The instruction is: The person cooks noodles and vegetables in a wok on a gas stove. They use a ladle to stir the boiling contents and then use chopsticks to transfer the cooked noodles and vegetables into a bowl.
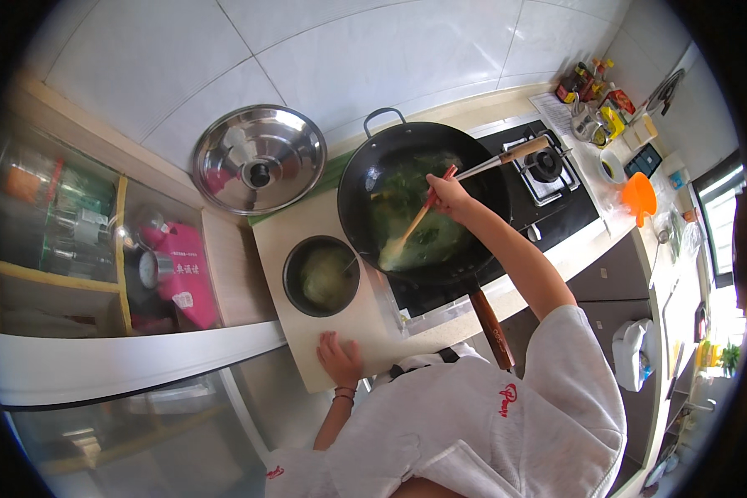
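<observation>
My right hand point(450, 197) reaches over a large black wok point(358, 178), closed round a pair of chopsticks point(417, 221) with reddish upper ends. Their lower ends dip into greenish broth point(415, 199) with leafy greens, beside a pale clump at the near left side. A metal utensil with a wooden handle point(524, 149) lies across the wok's right rim, its lower end hidden by my hand. Flat on the counter edge rests my left hand point(339, 358), fingers extended, holding nothing. Just beyond it stands a dark bowl point(290, 286) with pale, noodle-like food and liquid inside.
A shiny steel lid point(232, 158) leans against the tiled wall. The wok's brown handle point(491, 330) juts toward me. Right of the wok is another burner point(546, 166); bottles point(585, 81) and an orange scoop point(639, 197) stand farther right. Glass-fronted shelves point(83, 207) are at left.
</observation>
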Motion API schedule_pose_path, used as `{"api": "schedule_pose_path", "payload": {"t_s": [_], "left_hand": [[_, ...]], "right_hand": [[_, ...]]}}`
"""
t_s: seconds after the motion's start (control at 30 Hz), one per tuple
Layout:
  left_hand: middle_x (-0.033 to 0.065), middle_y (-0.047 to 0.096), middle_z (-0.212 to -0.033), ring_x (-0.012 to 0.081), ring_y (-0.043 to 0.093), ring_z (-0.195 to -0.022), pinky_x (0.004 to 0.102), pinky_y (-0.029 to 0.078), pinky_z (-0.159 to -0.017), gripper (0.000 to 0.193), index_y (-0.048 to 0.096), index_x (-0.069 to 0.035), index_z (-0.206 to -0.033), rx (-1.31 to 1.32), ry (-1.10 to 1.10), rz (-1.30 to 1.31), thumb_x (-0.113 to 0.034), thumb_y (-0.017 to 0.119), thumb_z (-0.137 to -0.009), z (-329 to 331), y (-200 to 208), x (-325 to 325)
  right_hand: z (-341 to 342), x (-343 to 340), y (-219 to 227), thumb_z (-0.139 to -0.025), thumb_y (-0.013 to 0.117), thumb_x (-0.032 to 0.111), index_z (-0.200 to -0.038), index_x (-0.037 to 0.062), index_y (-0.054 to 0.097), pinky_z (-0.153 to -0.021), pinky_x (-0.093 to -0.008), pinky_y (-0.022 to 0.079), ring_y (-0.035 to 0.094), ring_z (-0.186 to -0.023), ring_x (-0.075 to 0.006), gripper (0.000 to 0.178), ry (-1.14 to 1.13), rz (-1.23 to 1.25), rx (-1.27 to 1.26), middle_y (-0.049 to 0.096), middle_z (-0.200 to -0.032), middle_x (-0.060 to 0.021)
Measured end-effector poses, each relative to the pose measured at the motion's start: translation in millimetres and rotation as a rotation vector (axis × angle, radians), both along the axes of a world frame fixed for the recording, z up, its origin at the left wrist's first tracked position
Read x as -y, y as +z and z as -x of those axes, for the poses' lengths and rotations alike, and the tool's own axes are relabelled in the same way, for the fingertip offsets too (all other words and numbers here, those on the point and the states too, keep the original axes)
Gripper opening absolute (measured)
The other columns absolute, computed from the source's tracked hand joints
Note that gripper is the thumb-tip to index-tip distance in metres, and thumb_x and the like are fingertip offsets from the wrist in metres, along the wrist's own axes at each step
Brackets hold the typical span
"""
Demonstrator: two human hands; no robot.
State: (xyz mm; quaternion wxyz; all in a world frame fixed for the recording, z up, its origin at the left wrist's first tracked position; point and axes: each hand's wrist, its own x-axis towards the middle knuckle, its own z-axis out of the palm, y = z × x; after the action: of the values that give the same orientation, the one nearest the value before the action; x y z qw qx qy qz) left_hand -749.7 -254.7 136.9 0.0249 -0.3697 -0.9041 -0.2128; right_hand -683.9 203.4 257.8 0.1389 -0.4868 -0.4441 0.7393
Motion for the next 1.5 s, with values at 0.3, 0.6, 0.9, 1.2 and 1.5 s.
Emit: {"api": "schedule_pose_path", "payload": {"t_s": [0.3,0.6,0.9,1.2,1.5], "left_hand": [[0.0172,0.049,-0.132,0.0362,0.040,-0.130,0.0551,0.026,-0.108,0.051,0.049,-0.002,-0.125,-0.005,-0.015,-0.023,-0.033,0.061,-0.085,0,3,-2],[0.0197,0.049,-0.130,0.0382,0.041,-0.128,0.0513,0.029,-0.106,0.051,0.049,0.000,-0.126,-0.077,-0.046,-0.027,-0.029,0.061,-0.086,-2,5,-2],[0.0188,0.048,-0.132,0.0377,0.040,-0.129,0.0527,0.028,-0.107,0.052,0.047,-0.001,-0.127,-0.052,-0.033,-0.027,-0.029,0.062,-0.086,0,2,-1],[0.0183,0.047,-0.134,0.0365,0.039,-0.131,0.0528,0.026,-0.108,0.052,0.048,-0.001,-0.127,-0.035,-0.021,-0.064,-0.030,0.062,-0.086,0,-7,5],[0.0150,0.049,-0.133,0.0341,0.041,-0.130,0.0542,0.029,-0.107,0.051,0.050,-0.003,-0.126,-0.022,0.007,-0.087,-0.031,0.063,-0.085,0,2,3]], "right_hand": [[-3,25,23,-0.096,0.049,0.028,-0.076,0.0073,0.047,-0.034,-0.0263,0.020,0.029,-0.038,-0.0131,0.029,-0.238,0.353,-0.334,0.038,-0.052,-0.0042],[-15,14,116,-0.095,0.054,0.027,-0.071,0.0118,0.044,-0.036,-0.0227,0.028,0.030,-0.039,-0.0112,0.030,-0.488,0.259,-0.479,0.035,-0.054,-0.0006],[-9,-2,227,-0.092,0.042,0.010,-0.075,0.0045,0.042,-0.040,-0.0260,0.020,0.025,-0.043,-0.0122,0.018,-0.470,0.028,-0.689,0.032,-0.055,-0.0029],[12,-12,291,-0.087,0.039,0.000,-0.065,0.0067,0.037,-0.036,-0.0241,0.016,0.023,-0.042,-0.0100,0.023,-0.434,-0.076,-0.848,0.031,-0.053,-0.0031],[28,-37,314,-0.088,0.035,-0.005,-0.068,0.0056,0.033,-0.038,-0.0220,0.015,0.022,-0.046,-0.0089,0.022,-0.330,-0.127,-0.940,0.030,-0.059,-0.0025]]}}
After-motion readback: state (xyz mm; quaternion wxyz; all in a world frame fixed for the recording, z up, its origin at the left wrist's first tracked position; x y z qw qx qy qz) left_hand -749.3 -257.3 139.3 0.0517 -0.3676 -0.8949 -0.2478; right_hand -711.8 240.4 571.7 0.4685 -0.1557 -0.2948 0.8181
